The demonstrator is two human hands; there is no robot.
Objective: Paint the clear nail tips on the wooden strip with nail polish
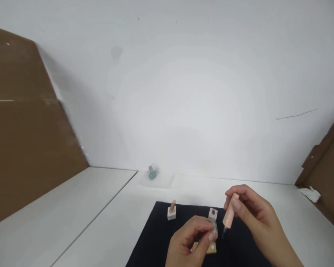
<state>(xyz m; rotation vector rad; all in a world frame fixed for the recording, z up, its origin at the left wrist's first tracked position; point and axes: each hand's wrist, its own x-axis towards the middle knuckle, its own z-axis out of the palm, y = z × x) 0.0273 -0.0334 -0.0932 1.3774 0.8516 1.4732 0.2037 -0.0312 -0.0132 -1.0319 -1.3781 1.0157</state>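
Left hand (185, 243): pinching a small clear bottle (213, 228) between thumb and fingertips, grip narrow, directly above a yellow block (208, 248). Right hand (256, 218): holding a peach nail-polish cap (228, 211) in the fingertips, grip narrow, thin brush tip pointing downward, just beside the bottle. Below both hands: a black mat (149, 241) carrying a white square block (213, 214) and a second white block (171, 214) with a peach cap (172, 206) standing upright. Farther back on a white table (295, 211): a teal polish bottle (152, 175) standing on a clear sheet (164, 181), near the wall, and a crumpled tissue (310, 194) resting against a cardboard panel (325, 163).
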